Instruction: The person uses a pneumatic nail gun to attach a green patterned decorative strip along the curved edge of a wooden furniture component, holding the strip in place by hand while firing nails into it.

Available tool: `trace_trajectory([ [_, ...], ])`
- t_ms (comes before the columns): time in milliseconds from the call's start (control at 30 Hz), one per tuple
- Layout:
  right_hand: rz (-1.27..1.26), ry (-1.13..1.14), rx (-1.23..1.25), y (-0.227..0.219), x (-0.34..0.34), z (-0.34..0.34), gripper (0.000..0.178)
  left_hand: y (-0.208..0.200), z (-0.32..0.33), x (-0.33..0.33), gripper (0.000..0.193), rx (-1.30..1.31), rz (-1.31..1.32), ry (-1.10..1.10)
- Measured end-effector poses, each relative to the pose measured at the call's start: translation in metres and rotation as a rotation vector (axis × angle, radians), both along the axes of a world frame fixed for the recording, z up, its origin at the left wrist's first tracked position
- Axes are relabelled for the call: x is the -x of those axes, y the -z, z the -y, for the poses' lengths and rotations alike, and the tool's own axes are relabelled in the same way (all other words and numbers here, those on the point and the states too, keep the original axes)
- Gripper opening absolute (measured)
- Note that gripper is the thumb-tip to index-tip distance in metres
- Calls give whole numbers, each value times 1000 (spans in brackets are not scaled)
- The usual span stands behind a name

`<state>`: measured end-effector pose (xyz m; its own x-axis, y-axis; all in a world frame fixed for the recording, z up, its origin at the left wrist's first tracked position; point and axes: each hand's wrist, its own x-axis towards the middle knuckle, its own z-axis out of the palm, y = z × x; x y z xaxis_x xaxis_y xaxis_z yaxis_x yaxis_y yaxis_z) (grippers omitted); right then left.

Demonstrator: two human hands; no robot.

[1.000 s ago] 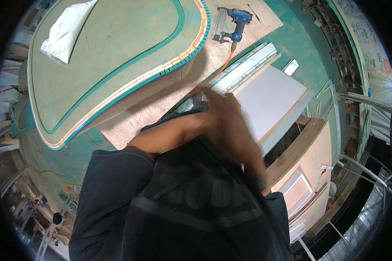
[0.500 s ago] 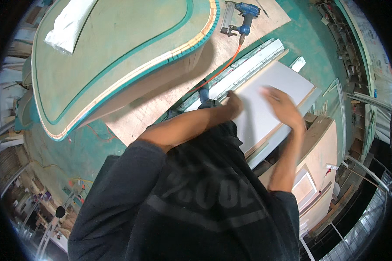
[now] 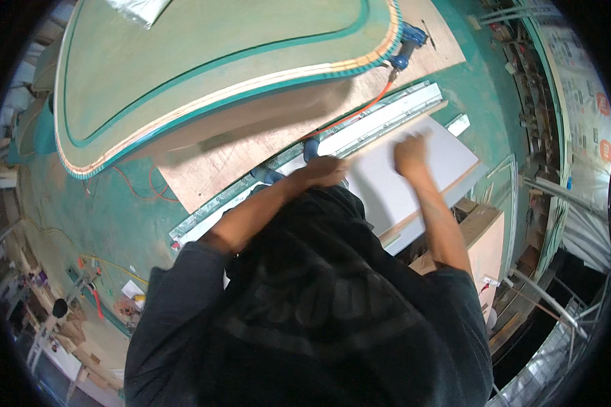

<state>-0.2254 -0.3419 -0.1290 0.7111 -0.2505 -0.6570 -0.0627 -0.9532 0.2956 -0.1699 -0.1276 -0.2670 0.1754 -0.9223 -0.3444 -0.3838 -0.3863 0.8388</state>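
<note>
White board (image 3: 414,180) lies beside the metal rail (image 3: 360,132); I judge positioning underway. My right hand (image 3: 412,150) presses it, fingers spread; left hand (image 3: 322,171), grip unclear, at the rail.

Single head-worn fisheye view; looks steeply down, close over the workbench (image 3: 414,197).

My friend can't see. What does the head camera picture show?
A person in a dark shirt leans over a white board, right hand flat on it, left hand at its edge by a metal rail. Behind lie plywood, a big green curved panel and a blue tool.
</note>
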Motion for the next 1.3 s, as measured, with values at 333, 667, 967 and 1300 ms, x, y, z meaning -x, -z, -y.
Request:
trace_trajectory([
  [333, 249, 889, -663, -65, 102, -4, 59, -137, -430, -89, 44, -531, -511, -955],
  [667, 1219, 1143, -1586, -136, -90, -129, 71, -335, -407, -320, 81, 169, 49, -1567],
  [967, 1489, 903, -1400, -158, -142, -140, 64, -315, -394, -377, 67, -119, 174, -1358],
  [1300, 1473, 1094, -1462, -147, -151, -135, 73, -313, -382, -343, 64, 8, 280, -1435],
])
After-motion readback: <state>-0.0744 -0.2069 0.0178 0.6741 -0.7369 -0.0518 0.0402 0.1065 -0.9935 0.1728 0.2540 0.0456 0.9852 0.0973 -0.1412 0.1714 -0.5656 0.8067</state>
